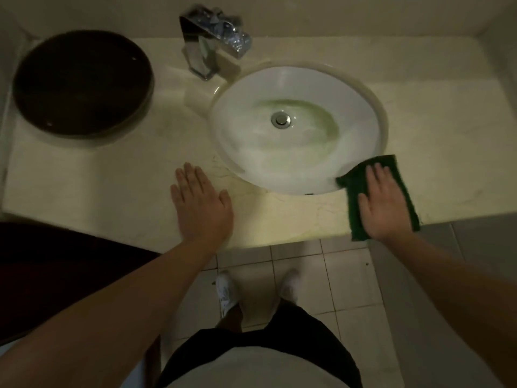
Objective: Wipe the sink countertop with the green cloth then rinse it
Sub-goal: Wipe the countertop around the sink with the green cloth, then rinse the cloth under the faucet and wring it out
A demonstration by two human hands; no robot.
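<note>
The green cloth [353, 189] lies flat on the pale marble countertop [117, 175], at the front right of the round white sink [251, 88]. My right hand [383, 203] presses flat on the cloth with fingers spread, covering its middle. One corner of the cloth hangs over the sink rim, and its near edge reaches the counter's front edge. My left hand [200, 203] rests flat and open on the counter to the front left of the sink, holding nothing. A greenish stain shows in the basin around the metal drain [280, 119].
A chrome faucet [207, 46] stands behind the sink at the left. A dark round tray [82, 82] sits on the counter's far left. A small pale soap bar [195, 98] lies beside the sink rim. Tiled floor and my feet [226, 292] show below the counter edge.
</note>
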